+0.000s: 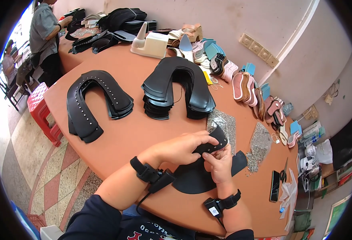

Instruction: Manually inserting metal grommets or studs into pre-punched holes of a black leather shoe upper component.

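Both my hands are closed on a black curved leather-like piece (192,180), which has small silvery studs along its raised end. My left hand (186,147) grips that end from the left, fingers bent over it. From below and to the right, my right hand (219,165) pinches the same end with thumb and fingers. The rest of the piece hangs down over the table's near edge, partly hidden behind my right hand. Just beyond my hands lies a clear bag of small studs (228,120). Another open bag (260,138) lies to the right, with loose studs (256,157) spilled by it.
A studded black U-shaped stack (78,104) and a taller plain stack (156,86) stand on the brown table (120,150). Shoe parts (244,90) line the wall. A phone (274,186) and scissors (283,174) lie right. A red stool (44,110) and a person (46,36) are left.
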Available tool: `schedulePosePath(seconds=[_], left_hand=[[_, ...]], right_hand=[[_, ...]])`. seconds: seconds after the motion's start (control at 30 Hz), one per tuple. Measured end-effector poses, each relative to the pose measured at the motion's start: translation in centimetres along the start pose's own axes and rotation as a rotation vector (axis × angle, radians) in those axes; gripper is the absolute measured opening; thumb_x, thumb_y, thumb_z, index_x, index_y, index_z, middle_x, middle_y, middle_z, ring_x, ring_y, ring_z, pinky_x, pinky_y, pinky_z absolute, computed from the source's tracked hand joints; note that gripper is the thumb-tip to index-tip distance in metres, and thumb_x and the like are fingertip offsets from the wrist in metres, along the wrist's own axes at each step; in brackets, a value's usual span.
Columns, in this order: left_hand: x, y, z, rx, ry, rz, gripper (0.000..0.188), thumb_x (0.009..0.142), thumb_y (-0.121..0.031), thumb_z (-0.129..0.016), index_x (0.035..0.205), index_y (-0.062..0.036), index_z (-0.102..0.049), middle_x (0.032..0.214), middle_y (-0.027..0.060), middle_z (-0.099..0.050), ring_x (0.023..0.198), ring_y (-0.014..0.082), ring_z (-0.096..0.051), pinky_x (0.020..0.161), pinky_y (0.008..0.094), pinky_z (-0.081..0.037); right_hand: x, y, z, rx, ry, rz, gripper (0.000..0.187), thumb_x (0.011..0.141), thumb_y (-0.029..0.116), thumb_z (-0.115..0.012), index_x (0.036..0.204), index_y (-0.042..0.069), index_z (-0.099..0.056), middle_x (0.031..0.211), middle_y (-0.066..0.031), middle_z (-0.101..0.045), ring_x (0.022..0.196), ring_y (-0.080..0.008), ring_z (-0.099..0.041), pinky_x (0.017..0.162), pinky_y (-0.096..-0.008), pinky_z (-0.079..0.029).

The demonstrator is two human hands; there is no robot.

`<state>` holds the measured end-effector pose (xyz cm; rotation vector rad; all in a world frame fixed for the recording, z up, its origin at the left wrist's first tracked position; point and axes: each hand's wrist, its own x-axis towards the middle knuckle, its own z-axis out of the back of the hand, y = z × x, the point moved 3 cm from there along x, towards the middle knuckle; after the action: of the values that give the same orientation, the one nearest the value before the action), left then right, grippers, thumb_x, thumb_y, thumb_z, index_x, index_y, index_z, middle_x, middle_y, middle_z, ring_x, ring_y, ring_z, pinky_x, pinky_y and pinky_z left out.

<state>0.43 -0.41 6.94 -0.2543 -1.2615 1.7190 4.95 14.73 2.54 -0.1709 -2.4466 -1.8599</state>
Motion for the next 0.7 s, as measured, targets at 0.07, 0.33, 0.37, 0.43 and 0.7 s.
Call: schedulePosePath(seconds=[0.07, 0.33, 0.37, 0.43, 0.7], left_hand=[[0.0, 0.5, -0.1, -0.013, -0.029, -0.033, 0.052, 0.069, 0.006, -0.054, 0.120, -0.0037, -0.048, 0.106, 0.0121, -0.052, 0.103, 0.0271, -0.052, 0.089, 0.0331, -0.041], [0.1, 0.7, -0.1, 0.001, -0.001, 0.000, 0.052, 0.069, 0.005, -0.056, 0.119, -0.0037, -0.048, 0.111, 0.0136, -0.052, 0.107, 0.0275, -0.050, 0.094, 0.0330, -0.039], [0.1, 0.5, -0.2, 0.002, 0.007, -0.004, 0.052, 0.069, 0.005, -0.056, 0.119, -0.0037, -0.048, 0.111, 0.0136, -0.052, 0.107, 0.0275, -0.050, 0.094, 0.0330, -0.039], [0.3, 0.2, -0.3, 0.002, 0.007, 0.026, 0.052, 0.069, 0.005, -0.054, 0.119, -0.0038, -0.048, 0.111, 0.0130, -0.052, 0.107, 0.0271, -0.050, 0.093, 0.0331, -0.039], [-0.1, 0.9, 0.5, 0.010, -0.023, 0.133, 0.049, 0.068, 0.006, -0.050, 0.116, -0.0039, -0.051, 0.113, 0.0118, -0.052, 0.107, 0.0242, -0.051, 0.092, 0.0313, -0.040]], right_hand=[[0.0, 0.2, -0.5, -0.030, -0.023, 0.082, 0.052, 0.071, -0.011, -0.064, 0.111, 0.003, -0.035, 0.096, -0.0086, -0.056, 0.081, -0.0121, -0.058, 0.071, -0.0236, -0.049], [0.0, 0.3, 0.3, 0.054, 0.016, -0.125, 0.039, 0.075, -0.010, -0.061, 0.107, 0.003, -0.043, 0.087, -0.0046, -0.058, 0.076, -0.0108, -0.057, 0.069, -0.0223, -0.049], [0.0, 0.5, 0.4, 0.021, 0.029, -0.125, 0.037, 0.076, -0.009, -0.061, 0.106, 0.004, -0.044, 0.086, -0.0040, -0.058, 0.073, -0.0098, -0.057, 0.067, -0.0216, -0.049], [0.1, 0.3, 0.7, -0.048, 0.020, -0.063, 0.039, 0.076, -0.008, -0.061, 0.108, 0.005, -0.044, 0.086, -0.0043, -0.059, 0.069, -0.0089, -0.057, 0.064, -0.0211, -0.048], [1.2, 3.4, 4.8, -0.425, -0.038, -0.136, 0.010, 0.085, 0.010, -0.059, 0.089, 0.001, -0.058, 0.075, -0.0034, -0.061, 0.064, -0.0070, -0.056, 0.058, -0.0199, -0.046]])
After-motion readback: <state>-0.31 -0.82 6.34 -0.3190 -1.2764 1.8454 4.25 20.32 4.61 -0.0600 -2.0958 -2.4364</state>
